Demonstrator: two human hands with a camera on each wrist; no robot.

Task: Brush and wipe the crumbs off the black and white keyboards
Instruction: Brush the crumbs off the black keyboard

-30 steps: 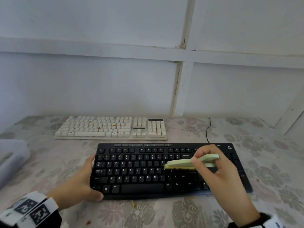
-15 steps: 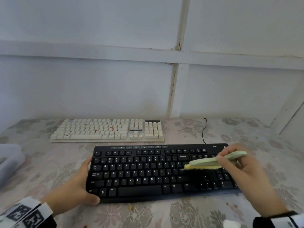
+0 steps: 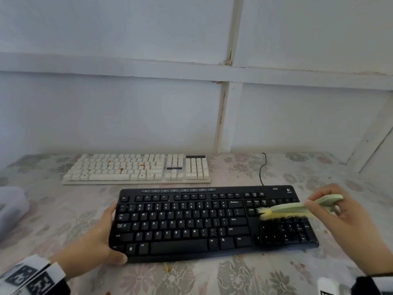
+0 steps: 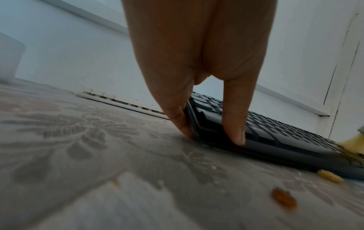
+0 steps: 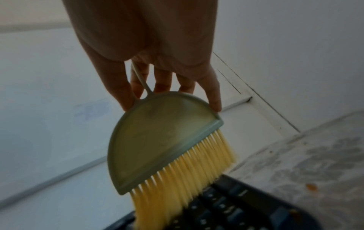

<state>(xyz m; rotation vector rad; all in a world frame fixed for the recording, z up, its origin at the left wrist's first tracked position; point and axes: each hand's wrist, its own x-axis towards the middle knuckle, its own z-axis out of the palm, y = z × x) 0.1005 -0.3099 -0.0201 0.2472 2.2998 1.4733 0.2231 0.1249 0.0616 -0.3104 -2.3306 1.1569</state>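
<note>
A: While the right hand [image 3: 348,222] pinches the green brush [image 5: 157,140] over the black keyboard [image 3: 191,222] keypad, is the board steady?
B: Yes; the left hand [image 3: 93,248] clasps its left end, flat on the table [image 3: 255,277]. It looks light and slidey, so brace there.
A: Bristles?
B: Soft. White keyboard [image 3: 136,169] behind, crumbed.

I count two keyboards on my desk [image 3: 244,277]: one black keyboard [image 3: 191,226] and one white keyboard [image 3: 136,169]. There is one brush [image 3: 297,209], one translucent container [image 3: 10,207], and two of my hands, the left hand [image 3: 91,250] and the right hand [image 3: 344,228].
</note>
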